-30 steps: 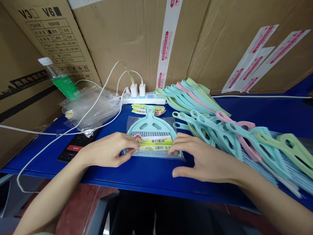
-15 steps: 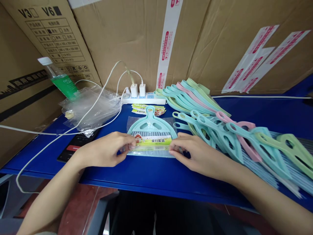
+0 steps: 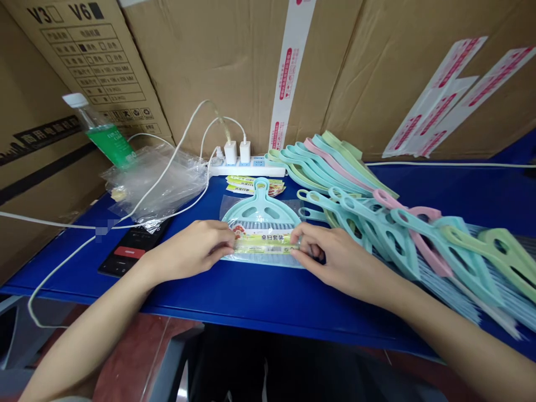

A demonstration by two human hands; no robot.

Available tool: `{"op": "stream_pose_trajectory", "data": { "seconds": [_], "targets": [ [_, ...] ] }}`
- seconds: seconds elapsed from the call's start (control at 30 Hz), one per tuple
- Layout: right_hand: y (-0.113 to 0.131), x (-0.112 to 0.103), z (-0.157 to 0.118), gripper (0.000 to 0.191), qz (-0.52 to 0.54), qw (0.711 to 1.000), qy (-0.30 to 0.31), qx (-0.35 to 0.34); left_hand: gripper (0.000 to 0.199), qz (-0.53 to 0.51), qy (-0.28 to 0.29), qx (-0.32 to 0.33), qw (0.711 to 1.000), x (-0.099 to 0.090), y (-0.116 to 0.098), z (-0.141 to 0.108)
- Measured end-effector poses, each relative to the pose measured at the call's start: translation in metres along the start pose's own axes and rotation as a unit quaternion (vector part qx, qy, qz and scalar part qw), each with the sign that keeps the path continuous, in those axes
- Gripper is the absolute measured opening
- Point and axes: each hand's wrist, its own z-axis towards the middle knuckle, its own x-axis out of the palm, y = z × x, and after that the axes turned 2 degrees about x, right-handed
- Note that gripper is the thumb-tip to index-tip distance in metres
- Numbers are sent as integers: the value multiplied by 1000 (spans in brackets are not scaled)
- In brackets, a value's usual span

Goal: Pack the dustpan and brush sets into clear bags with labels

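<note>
A light-blue dustpan (image 3: 262,202) with a brush lies in a clear plastic bag (image 3: 295,204) on the blue table, handle pointing away from me. The grey-blue bristles (image 3: 263,225) show through the film. Across the near part of the bag runs a yellow-green printed label card (image 3: 266,239). My left hand (image 3: 196,249) is closed on the card's left end, thumb and fingers pinched. At the right end my right hand (image 3: 326,251) pinches the card the same way, its lower fingers curled. The fingertips partly cover both ends.
Behind the bag lie more label cards (image 3: 237,185) and a white power strip (image 3: 268,168). To the right are stacked dustpans (image 3: 322,162) and several brushes (image 3: 387,237). At left are plastic bags (image 3: 157,176), a tilted bottle (image 3: 109,146), a phone (image 3: 121,258) and a loose cable (image 3: 54,225).
The lettering on the label card was upside down to me and now reads upright. My fingers have shifted slightly along its ends. The view has moved a little.
</note>
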Motion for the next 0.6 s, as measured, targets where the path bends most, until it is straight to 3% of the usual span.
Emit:
{"op": "stream_pose_trajectory", "data": {
  "seconds": [0.3,0.6],
  "targets": [
    [2,9,1,19,-8,999,-30,34,21,120,16,-53,991,6,-4,8],
    [2,18,2,22,-25,996,-74,46,13,84,-18,-107,991,11,-5,13]
  ]
}}
